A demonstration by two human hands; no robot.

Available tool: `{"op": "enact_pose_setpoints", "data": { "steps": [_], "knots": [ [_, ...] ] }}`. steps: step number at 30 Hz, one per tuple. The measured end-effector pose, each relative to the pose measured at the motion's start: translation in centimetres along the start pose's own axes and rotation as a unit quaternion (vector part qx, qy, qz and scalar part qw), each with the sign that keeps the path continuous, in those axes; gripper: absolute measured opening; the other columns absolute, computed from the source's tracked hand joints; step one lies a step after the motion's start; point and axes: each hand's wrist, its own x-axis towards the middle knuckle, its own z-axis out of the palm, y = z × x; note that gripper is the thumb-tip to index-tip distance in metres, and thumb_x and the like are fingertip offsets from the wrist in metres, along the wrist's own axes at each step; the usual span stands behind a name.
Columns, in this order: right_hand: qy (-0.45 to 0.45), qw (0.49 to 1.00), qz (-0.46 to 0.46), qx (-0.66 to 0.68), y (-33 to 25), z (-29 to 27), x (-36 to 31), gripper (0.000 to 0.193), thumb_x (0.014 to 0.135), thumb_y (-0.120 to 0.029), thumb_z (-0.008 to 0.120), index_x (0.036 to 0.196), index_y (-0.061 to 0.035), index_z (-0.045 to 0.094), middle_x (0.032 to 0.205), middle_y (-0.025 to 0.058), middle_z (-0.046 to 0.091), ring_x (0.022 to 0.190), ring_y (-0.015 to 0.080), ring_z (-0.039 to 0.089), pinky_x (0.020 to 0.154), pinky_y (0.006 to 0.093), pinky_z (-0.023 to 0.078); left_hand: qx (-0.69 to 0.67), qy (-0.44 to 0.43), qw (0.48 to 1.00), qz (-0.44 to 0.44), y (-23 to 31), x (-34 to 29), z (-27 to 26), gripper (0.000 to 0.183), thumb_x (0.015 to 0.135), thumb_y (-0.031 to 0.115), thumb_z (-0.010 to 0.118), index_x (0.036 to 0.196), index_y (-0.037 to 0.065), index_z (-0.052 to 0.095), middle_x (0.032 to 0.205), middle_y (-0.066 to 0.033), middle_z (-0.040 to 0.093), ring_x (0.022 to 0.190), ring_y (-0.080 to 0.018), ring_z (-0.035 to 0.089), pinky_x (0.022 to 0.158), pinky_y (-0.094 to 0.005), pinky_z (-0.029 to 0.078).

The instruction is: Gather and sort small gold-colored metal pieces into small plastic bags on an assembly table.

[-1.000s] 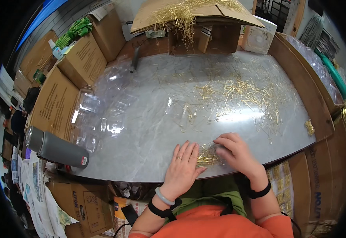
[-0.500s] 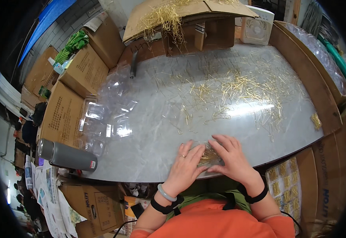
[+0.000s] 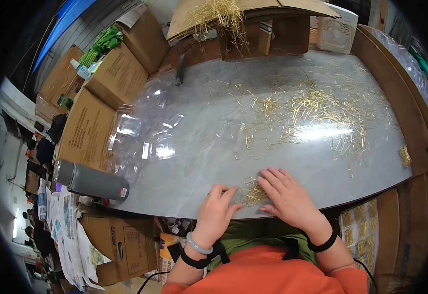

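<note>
one left hand [image 3: 215, 211], curled but parted, and one spread right hand [image 3: 287, 200] flank one gold wire pile [image 3: 254, 193].

Dressed in orange top [image 3: 268, 274] and green lower garment [image 3: 255, 237], five o'clock.
Wearing black wristbands [image 3: 324, 244] at four and six o'clock, pale bangle [image 3: 197, 248] at six.

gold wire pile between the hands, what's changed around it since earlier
The bare left hand has drawn leftward from the small pile of thin gold wires and curled. The bare right hand, bent at first, now lies extended at the pile's right side. The grey cylindrical bottle stayed put.
</note>
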Motion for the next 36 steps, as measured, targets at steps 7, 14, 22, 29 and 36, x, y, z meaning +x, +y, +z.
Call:
{"op": "enact_pose_setpoints", "data": {
  "steps": [7,14,22,29,36],
  "knots": [
    [-0.023,0.999,-0.031,0.030,0.2,1.1,0.1,0.048,0.092,-0.022,0.069,0.133,-0.0025,0.055,0.138,0.0144,0.056,0.135,0.0350,0.050,0.116,0.0473,0.039,-0.069,-0.018,0.993,0.094,-0.8,1.1,-0.4,0.054,0.086,0.013,0.078,0.134,-0.001,0.059,0.124,-0.0191,0.058,0.111,-0.0363,0.060,0.090,-0.0402,0.052],
    [0.038,0.993,0.039,0.104,-0.1,0.3,-0.9,0.056,0.087,-0.009,0.072,0.139,-0.0019,0.052,0.140,0.0178,0.055,0.131,0.0380,0.053,0.113,0.0470,0.043,0.041,-0.019,0.986,0.161,-0.6,1.2,0.0,0.076,0.085,0.024,0.080,0.148,-0.001,0.046,0.147,-0.0202,0.047,0.138,-0.0413,0.045,0.117,-0.0545,0.032],
    [0.022,0.970,0.067,0.233,0.2,0.1,-0.3,0.058,0.088,-0.005,0.074,0.140,0.0019,0.049,0.146,0.0195,0.050,0.132,0.0424,0.051,0.110,0.0477,0.045,-0.002,-0.002,0.983,0.181,0.2,2.8,3.6,0.077,0.087,0.024,0.077,0.149,-0.004,0.041,0.147,-0.0235,0.045,0.142,-0.0458,0.039,0.120,-0.0559,0.031],
    [0.116,0.963,0.177,0.165,-1.9,0.7,-3.5,0.062,0.088,0.008,0.062,0.147,0.0031,0.040,0.153,0.0290,0.038,0.137,0.0469,0.046,0.111,0.0474,0.044,0.029,-0.001,0.981,0.190,1.9,2.9,3.6,0.079,0.085,0.022,0.080,0.148,-0.004,0.041,0.145,-0.0237,0.045,0.141,-0.0459,0.040,0.119,-0.0557,0.032],
    [0.075,0.960,0.108,0.247,-0.8,-0.9,-1.9,0.080,0.079,0.014,0.057,0.154,0.0013,0.032,0.159,0.0270,0.030,0.140,0.0486,0.041,0.117,0.0483,0.036,-0.024,-0.008,0.980,0.198,1.0,2.8,3.9,0.080,0.087,0.018,0.079,0.152,-0.002,0.038,0.148,-0.0244,0.043,0.137,-0.0456,0.044,0.118,-0.0557,0.034]
  ]
}}
